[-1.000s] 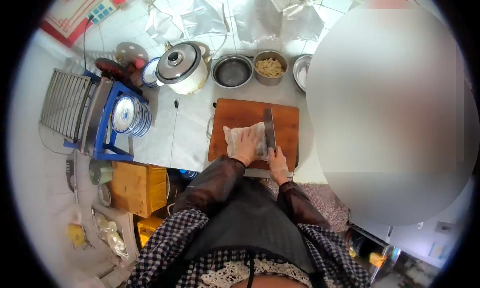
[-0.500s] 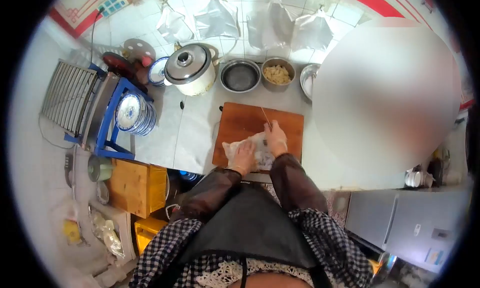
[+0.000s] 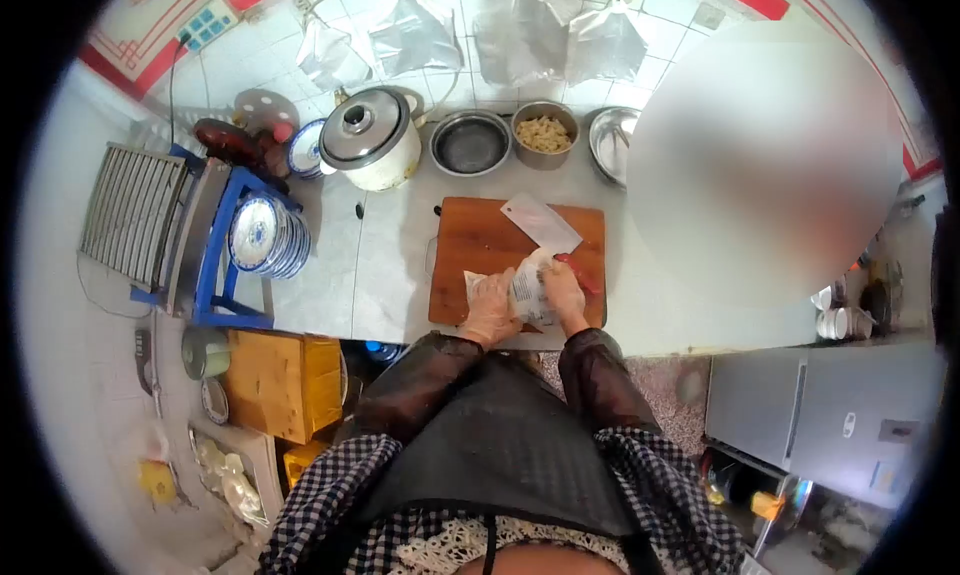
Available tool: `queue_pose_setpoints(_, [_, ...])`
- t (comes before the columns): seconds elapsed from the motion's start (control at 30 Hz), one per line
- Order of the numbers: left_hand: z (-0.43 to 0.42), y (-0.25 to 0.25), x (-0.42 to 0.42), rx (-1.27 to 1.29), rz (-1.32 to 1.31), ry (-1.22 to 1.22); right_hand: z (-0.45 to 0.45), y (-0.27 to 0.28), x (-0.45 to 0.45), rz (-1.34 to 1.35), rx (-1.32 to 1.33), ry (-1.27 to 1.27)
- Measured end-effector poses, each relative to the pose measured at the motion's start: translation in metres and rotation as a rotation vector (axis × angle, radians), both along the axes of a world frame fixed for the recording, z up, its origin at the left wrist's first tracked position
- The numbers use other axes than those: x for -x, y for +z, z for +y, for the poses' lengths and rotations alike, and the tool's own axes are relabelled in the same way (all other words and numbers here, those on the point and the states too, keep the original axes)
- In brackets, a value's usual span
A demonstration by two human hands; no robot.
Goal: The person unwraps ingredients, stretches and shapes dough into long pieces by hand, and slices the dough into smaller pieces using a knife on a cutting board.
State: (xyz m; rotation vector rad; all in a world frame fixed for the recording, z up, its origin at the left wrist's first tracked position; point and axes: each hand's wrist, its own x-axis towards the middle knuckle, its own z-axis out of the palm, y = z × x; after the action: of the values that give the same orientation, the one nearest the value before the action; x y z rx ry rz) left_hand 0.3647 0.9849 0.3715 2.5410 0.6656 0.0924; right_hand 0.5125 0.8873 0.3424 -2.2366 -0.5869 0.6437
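Observation:
A crumpled, whitish plastic bag [image 3: 527, 289] with some print is bunched between my hands over the wooden cutting board [image 3: 470, 237]. Closed on the bag's left part is my left hand [image 3: 490, 311], resting low on the board. My right hand [image 3: 564, 295] pinches the bag's upper right side. What the bag contains is hidden. Just beyond my hands, a cleaver [image 3: 541, 222] lies flat on the board, its broad blade pointing to the upper left. Its red handle [image 3: 578, 273] is beside my right hand, apart from the fingers.
Behind the board stand a dark-bottomed metal bowl [image 3: 470, 143], a pot of pale chopped food [image 3: 545, 135] and another metal bowl [image 3: 608, 145]. A lidded cooker [image 3: 372, 140] and stacked blue-rimmed plates [image 3: 262, 237] are leftward. Plastic bags [image 3: 525, 35] hang above. The right side is blurred.
The cleaver, earlier edge-on in my right hand, now lies flat on the board. My right hand has let go of it and taken hold of the bag, which is now gathered up.

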Motion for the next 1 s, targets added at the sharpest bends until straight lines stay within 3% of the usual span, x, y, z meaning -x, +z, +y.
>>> queue_pose_setpoints(0.03, [0.003,0.004,-0.004,0.116,-0.093,0.005,0.004,-0.002,-0.002,-0.05,-0.106,-0.113])
queue_pose_setpoints(0.07, [0.004,0.011,-0.008,0.173,-0.144,-0.002,0.008,-0.022,-0.005,0.15,-0.251,-0.244])
queue_pose_setpoints(0.1, [0.005,0.024,-0.012,0.23,-0.194,-0.01,0.001,-0.012,-0.009,0.139,-0.258,-0.257])
queue_pose_setpoints(0.13, [0.001,0.036,-0.013,0.386,-0.327,0.04,-0.015,-0.002,-0.016,0.872,-0.872,-0.371])
queue_pose_setpoints(0.17, [-0.004,0.048,-0.012,0.544,-0.457,0.094,-0.028,0.027,-0.012,1.094,-1.197,-0.39])
queue_pose_setpoints(0.2, [-0.004,0.051,-0.01,0.545,-0.459,0.085,-0.04,0.059,-0.008,1.35,-1.496,-0.393])
queue_pose_setpoints(0.23, [-0.002,0.054,-0.009,0.7,-0.428,0.278,-0.05,0.104,0.001,1.076,-1.505,-0.355])
queue_pose_setpoints(0.27, [0.003,0.056,-0.008,0.849,-0.393,0.469,-0.066,0.128,0.002,1.062,-1.522,-0.357])
queue_pose_setpoints(0.3, [0.011,0.045,-0.009,0.849,-0.394,0.446,-0.093,0.145,-0.003,0.967,-1.498,-0.323])
queue_pose_setpoints(0.37, [0.027,0.01,-0.018,1.078,-0.69,0.378,-0.117,0.151,0.003,0.847,-1.483,-0.301])
queue_pose_setpoints(0.4, [0.015,0.055,-0.021,1.29,-0.737,0.356,-0.118,0.145,0.01,0.873,-1.276,-0.393])
queue_pose_setpoints(0.47, [-0.007,0.079,-0.037,1.294,-0.738,0.209,-0.119,0.135,0.03,0.905,-0.864,-0.574])
queue_pose_setpoints(0.53, [-0.026,0.097,-0.047,1.284,-0.736,-0.052,-0.119,0.141,0.044,0.781,-0.852,-0.173])
queue_pose_setpoints(0.57, [-0.031,0.108,-0.046,1.302,-0.72,-0.192,-0.12,0.14,0.042,1.264,-1.319,-0.068])
queue_pose_setpoints(0.6, [-0.035,0.12,-0.044,1.379,-0.689,-0.297,-0.123,0.162,0.044,1.241,-1.336,-0.086])
queue_pose_setpoints(0.67, [-0.036,0.149,-0.039,1.634,-0.608,-0.449,-0.139,0.213,0.047,0.507,-1.154,-0.659])
queue_pose_setpoints(0.7, [-0.038,0.163,-0.037,1.779,-0.546,-0.501,-0.154,0.231,0.042,0.527,-1.198,-0.648])
queue_pose_setpoints(0.8, [-0.057,0.171,-0.042,2.126,-0.31,-0.527,-0.202,0.263,0.06,0.172,-1.173,-0.618])
queue_pose_setpoints(0.93, [-0.107,0.123,-0.055,2.138,-0.036,-0.404,-0.25,0.313,0.099,0.001,-1.076,-0.659])
queue_pose_setpoints(1.0, [-0.122,0.118,-0.043,1.997,0.141,-0.338,-0.28,0.329,0.128,-0.181,-1.122,-0.739])
